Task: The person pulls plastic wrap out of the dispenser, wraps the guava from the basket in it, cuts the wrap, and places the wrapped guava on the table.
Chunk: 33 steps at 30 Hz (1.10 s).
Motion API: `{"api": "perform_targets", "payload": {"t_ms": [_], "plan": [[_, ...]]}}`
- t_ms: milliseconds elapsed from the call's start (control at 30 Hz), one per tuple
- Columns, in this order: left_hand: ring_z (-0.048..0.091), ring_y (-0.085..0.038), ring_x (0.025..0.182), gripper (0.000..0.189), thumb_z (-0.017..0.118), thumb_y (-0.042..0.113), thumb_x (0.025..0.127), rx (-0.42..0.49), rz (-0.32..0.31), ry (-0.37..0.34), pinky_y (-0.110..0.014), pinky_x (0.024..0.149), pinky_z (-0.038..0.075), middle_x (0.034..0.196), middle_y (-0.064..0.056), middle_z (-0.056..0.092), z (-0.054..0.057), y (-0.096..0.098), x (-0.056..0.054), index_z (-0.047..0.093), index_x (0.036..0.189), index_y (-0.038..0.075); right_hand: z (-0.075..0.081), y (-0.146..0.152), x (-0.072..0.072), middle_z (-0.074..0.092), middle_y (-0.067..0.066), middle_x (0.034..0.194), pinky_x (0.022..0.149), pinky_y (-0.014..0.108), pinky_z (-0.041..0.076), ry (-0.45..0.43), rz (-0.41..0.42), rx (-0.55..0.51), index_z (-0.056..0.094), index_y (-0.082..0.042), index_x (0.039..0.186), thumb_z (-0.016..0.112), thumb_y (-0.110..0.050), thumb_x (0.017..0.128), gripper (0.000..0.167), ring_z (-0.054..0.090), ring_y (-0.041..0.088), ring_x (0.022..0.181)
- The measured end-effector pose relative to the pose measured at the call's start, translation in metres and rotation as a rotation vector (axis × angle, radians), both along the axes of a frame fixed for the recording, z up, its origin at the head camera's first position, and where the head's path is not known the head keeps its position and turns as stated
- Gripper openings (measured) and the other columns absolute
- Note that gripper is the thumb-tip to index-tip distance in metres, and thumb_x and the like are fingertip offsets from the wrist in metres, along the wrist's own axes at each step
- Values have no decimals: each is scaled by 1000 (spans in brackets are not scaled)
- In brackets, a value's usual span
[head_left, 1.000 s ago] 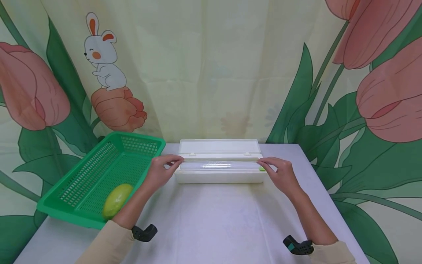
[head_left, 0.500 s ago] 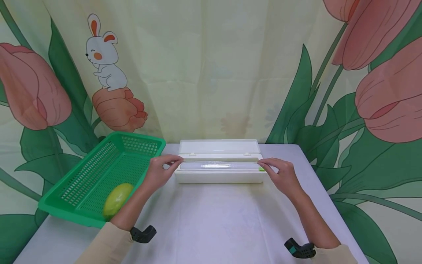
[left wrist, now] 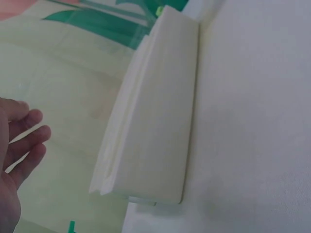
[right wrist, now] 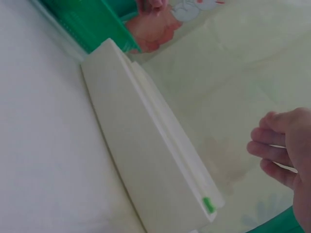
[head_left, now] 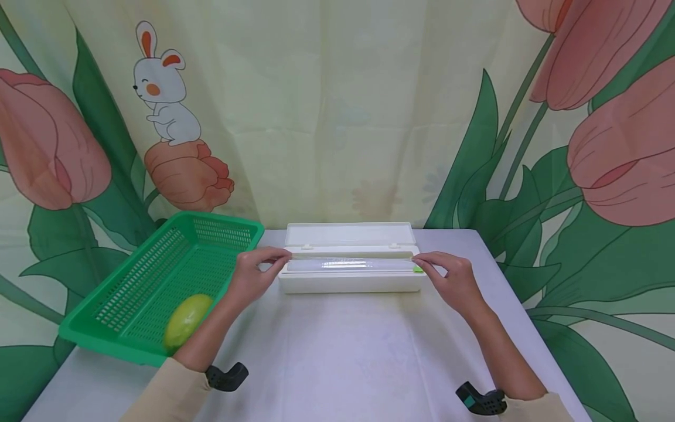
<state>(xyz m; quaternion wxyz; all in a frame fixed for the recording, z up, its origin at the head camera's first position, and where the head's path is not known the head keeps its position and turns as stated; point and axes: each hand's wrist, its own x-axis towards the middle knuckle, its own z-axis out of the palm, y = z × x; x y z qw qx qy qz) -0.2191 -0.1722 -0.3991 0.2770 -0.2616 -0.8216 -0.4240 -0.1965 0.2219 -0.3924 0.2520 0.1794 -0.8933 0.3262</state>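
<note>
A white cling film box [head_left: 348,285] stands on the table with its lid [head_left: 350,234] raised at the back. Inside lies a clear roll of cling film [head_left: 345,266]. Over the box, my left hand [head_left: 255,274] pinches the film's left end between thumb and fingertips. My right hand [head_left: 450,280] pinches the right end the same way. Between them the thin film edge [head_left: 337,258] spans the opening, hard to see. A small green piece [head_left: 418,270] sits at the box's right end. Both wrist views show the box's front; there the left hand [left wrist: 24,145] and right hand [right wrist: 284,145] appear beside it.
To the left, a green plastic basket [head_left: 113,350] holds a yellow-green fruit [head_left: 187,321] like a mango, partly behind my left forearm. A white cloth covers the table [head_left: 348,351]. Directly behind hangs a printed curtain [head_left: 337,117] with tulips and a rabbit.
The hands stay almost still, drawing very slightly apart. The film edge between them shows a little more, lifted off the roll. Box, basket and fruit stay put.
</note>
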Motion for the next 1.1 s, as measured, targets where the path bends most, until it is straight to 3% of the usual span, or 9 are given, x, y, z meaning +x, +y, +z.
{"api": "perform_targets", "payload": {"t_ms": [233, 433, 667, 967, 1100], "plan": [[73, -21, 78, 14, 74, -2, 81, 38, -41, 15, -12, 74, 55, 87, -9, 76, 1, 0, 0, 76, 93, 4, -1, 1, 1, 76, 10, 98, 84, -5, 35, 38, 18, -21, 74, -6, 103, 73, -4, 83, 20, 72, 26, 94], [72, -21, 79, 13, 73, -3, 81, 58, -78, -21, -10, 74, 54, 87, -12, 75, 1, 0, -1, 75, 93, 2, -2, 4, 0, 76, 10, 96, 85, -4, 38, 63, 42, -37, 75, -5, 101, 72, -2, 83, 18, 71, 26, 92], [71, -20, 76, 12, 73, 0, 82, 73, -73, -45, -18, 65, 58, 86, -9, 75, 3, 2, 2, 75, 94, 4, -1, 4, 1, 75, 11, 97, 84, -4, 38, 67, 47, -39, 74, -3, 101, 72, -2, 83, 18, 71, 27, 92], [68, -12, 73, 10, 71, -2, 83, 86, -88, -43, -16, 64, 57, 84, -11, 73, 3, 3, 1, 73, 92, 3, 1, 4, 1, 75, 9, 97, 79, -2, 42, 69, 56, -46, 74, -4, 101, 73, -1, 82, 19, 70, 26, 91], [66, -19, 69, 11, 69, -8, 82, 99, -102, -50, -15, 63, 56, 81, -14, 71, 5, 6, 2, 70, 90, 0, 1, 5, 0, 74, 9, 103, 79, -1, 44, 80, 77, -56, 74, -5, 103, 72, 1, 82, 22, 69, 26, 98]]}}
